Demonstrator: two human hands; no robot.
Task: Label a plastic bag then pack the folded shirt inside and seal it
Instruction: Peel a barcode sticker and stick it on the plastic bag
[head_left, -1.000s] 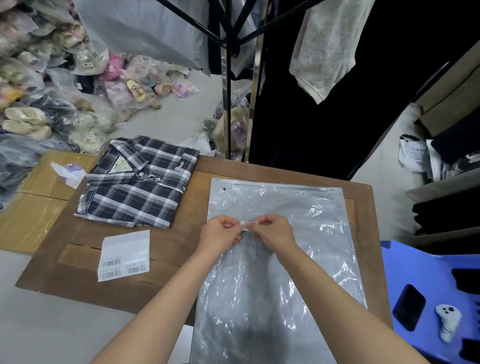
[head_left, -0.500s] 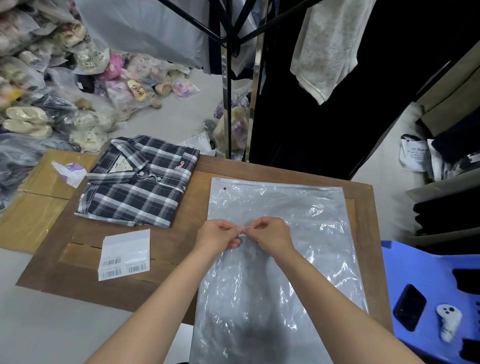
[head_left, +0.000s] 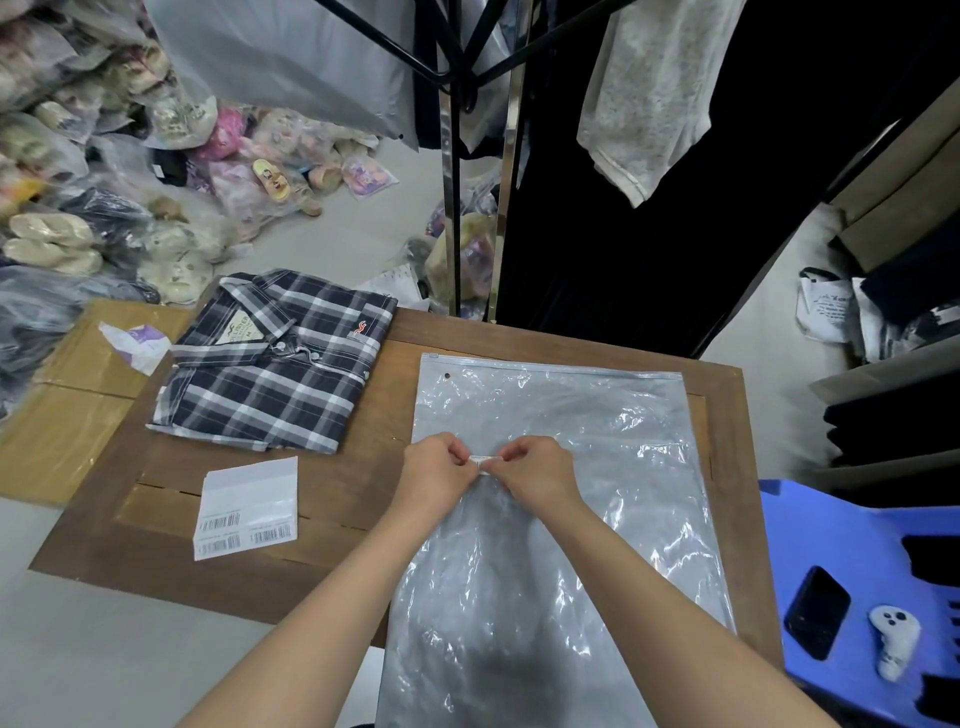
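Note:
A clear plastic zip bag lies flat on the wooden table, its zip edge at the far side. Over the bag's left middle, my left hand and my right hand pinch the two ends of a small white label sticker between fingertips. The folded dark plaid shirt rests on the table's far left corner, collar away from me. A white sheet of barcode labels lies on the table near the left front.
A blue plastic stool at the right carries a black phone and a white controller. A metal clothes rack with hanging garments stands behind the table. Bagged goods pile up on the floor at left, beside a cardboard box.
Both hands stay at the same spot over the bag, still pinching the small sticker; the fingers have shifted slightly. Nothing else has moved.

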